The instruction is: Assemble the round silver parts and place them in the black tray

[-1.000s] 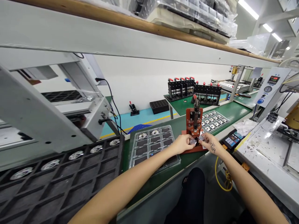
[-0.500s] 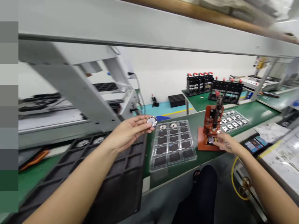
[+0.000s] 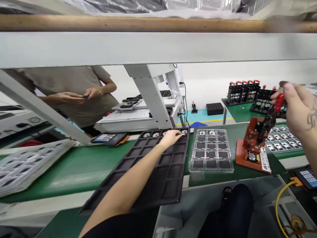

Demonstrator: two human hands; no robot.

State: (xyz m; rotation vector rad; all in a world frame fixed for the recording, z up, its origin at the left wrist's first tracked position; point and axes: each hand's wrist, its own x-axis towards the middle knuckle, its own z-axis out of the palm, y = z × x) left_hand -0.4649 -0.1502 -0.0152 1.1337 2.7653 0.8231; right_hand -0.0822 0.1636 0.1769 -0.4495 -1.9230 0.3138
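Note:
My left hand [image 3: 171,138] reaches over the black compartment tray [image 3: 170,195], its fingertips pinched at the edge of a round silver part [image 3: 184,132] in the top right compartment. Similar round parts sit along the same back row, one partly hidden by the hand. My right hand [image 3: 298,110] is closed around the red handle [image 3: 279,102] of the orange toggle-clamp fixture [image 3: 240,153]; some fingers are hidden. A dark square piece with a round silver face [image 3: 252,156] sits in the fixture's base, under the clamp.
Between tray and fixture lies a clear plastic tray [image 3: 211,170] with two round parts in its back row. Another filled clear tray [image 3: 284,137] is behind the fixture. A handheld device [image 3: 109,138] lies left, and a co-worker's hands [image 3: 84,95] show across the bench. A white beam [image 3: 158,48] crosses overhead.
My left hand has carried the round silver part to the black tray's back right compartment. My right hand has risen from the fixture's base to its red handle. The view has turned left.

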